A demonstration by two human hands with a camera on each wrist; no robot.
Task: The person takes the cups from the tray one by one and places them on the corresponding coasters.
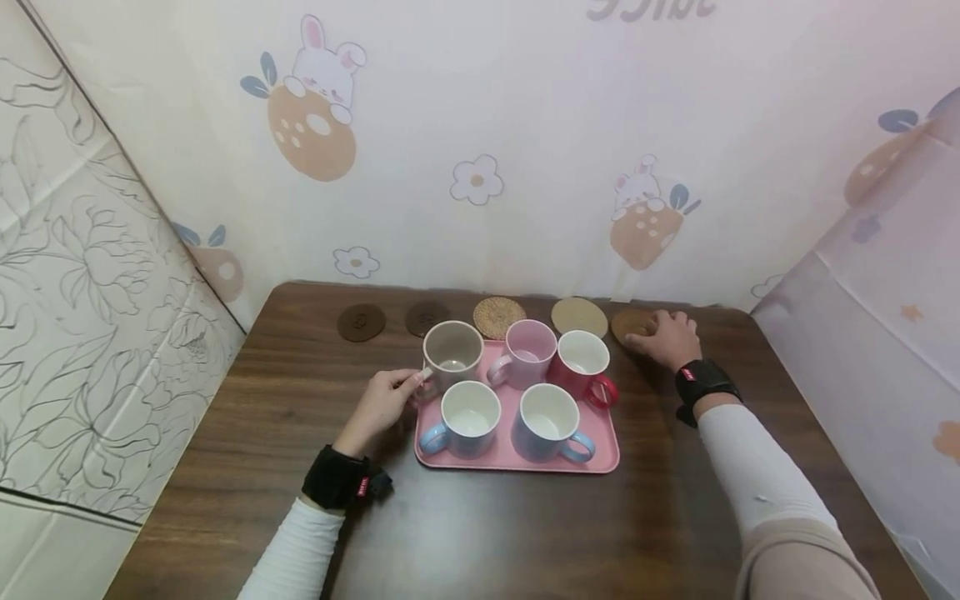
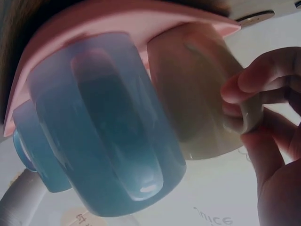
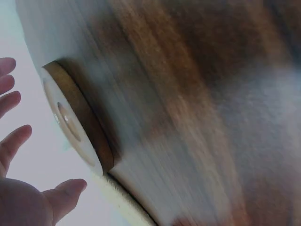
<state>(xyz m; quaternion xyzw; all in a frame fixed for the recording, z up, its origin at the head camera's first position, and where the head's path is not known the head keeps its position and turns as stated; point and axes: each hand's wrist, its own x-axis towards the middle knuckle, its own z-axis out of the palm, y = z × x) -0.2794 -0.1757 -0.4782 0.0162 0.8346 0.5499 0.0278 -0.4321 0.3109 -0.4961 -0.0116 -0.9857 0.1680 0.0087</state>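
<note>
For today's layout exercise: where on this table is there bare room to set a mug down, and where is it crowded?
Bare wood lies in front of the pink tray, between the two forearms, and left of the left hand. The back edge is crowded: a row of coasters sits close behind the tray, and the right hand covers the last one.

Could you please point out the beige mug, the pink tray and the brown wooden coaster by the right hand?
Beige ceramic mug (image 1: 452,347): head view, inner wall below the rim.
Pink plastic tray (image 1: 517,461): head view, bare front rim.
Brown round wooden coaster (image 3: 80,125): right wrist view, its side edge.
</note>
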